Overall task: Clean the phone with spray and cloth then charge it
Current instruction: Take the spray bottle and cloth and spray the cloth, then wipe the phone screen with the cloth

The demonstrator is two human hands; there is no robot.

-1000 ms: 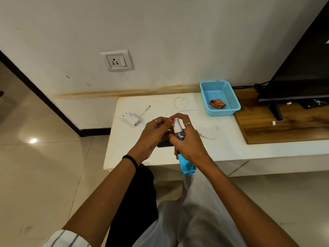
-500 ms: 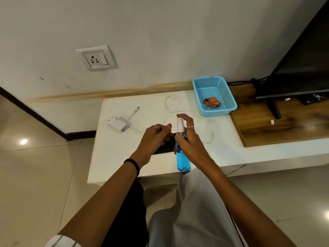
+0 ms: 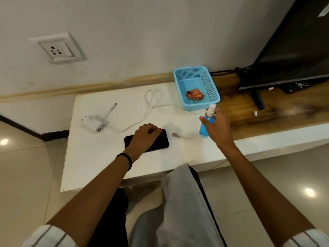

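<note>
- I think the step now is putting the spray bottle (image 3: 204,127) down so I can get the cloth (image 3: 194,95).
- My right hand (image 3: 218,128) is wrapped around the blue bottle. Its bottom looks like it is at the table (image 3: 92,157), but I cannot tell if it is touching yet.
- To do this well, I would set the bottle flat and upright, then let go slowly so it does not tip.
- I would keep it off the white cable (image 3: 154,106), whose loose end lies just beside the bottle.
- My left hand (image 3: 145,135) is curled over the phone (image 3: 161,142). I cannot tell if it grips the phone or just rests on it.
- I would keep that hand there, so the phone does not slide.
- The phone lies flat near the middle of the table, a bit toward the front edge, under my left hand.
- My right hand and the bottle are well apart from the phone, toward the table's right end.
- The cloth sits in the blue basket (image 3: 179,75) at the back right of the table, just behind my right hand.
- The charger (image 3: 94,123) lies toward the left edge, near the phone, and the wall socket (image 3: 57,49) is above it.
</note>
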